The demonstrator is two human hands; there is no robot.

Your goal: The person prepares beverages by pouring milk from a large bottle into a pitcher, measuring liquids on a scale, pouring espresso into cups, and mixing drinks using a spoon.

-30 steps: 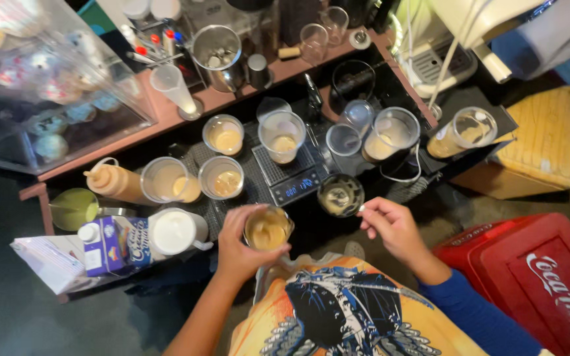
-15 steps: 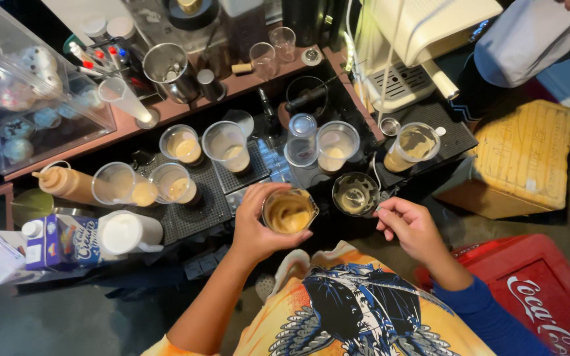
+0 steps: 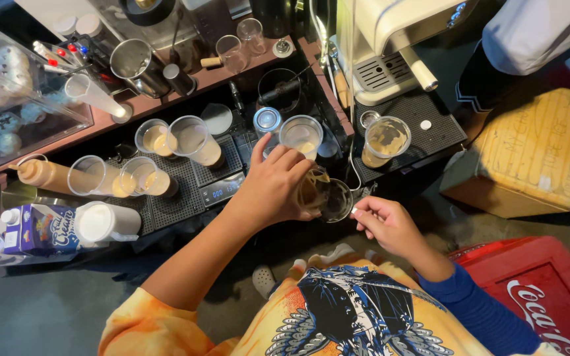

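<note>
Left hand [image 3: 273, 188]: fingers wrapped around a clear plastic cup [image 3: 311, 191] of pale brown drink, cup tipped on its side with its mouth turned right. Forearm bare, running up from the near left; wrist bent so the knuckles face the camera.

Glass [image 3: 336, 200]: small, clear, round-rimmed, just right of the tilted cup and touching or nearly touching its rim; exact contact cannot be told.

Right hand [image 3: 384, 223]: fingers curled inward, thumb and forefinger pinched near the glass's right edge; whether they hold anything cannot be told. Blue sleeve on the forearm, entering from the near right.

Tabletop [image 3: 186, 198]: dark, with black ribbed mats.
- Digital scale [image 3: 221, 190], just left of the left hand.
- Two plastic cups with a cream-coloured drink [image 3: 301, 135] and a metal can top [image 3: 266, 120], just beyond the left hand.
- Row of further filled cups [image 3: 166, 142], far left.
- Squeeze bottle [image 3: 44, 175] of tan sauce, lying on its side at left.
- Carton [image 3: 37, 229] and white lidded tub [image 3: 103, 222], near left.
- Cup with brown-streaked walls [image 3: 384, 140] on the drip mat, right.
- Coffee machine [image 3: 390, 39], far right.

Floor: red crate [image 3: 536, 290], near right; yellowish wooden box [image 3: 529, 158], right.
</note>
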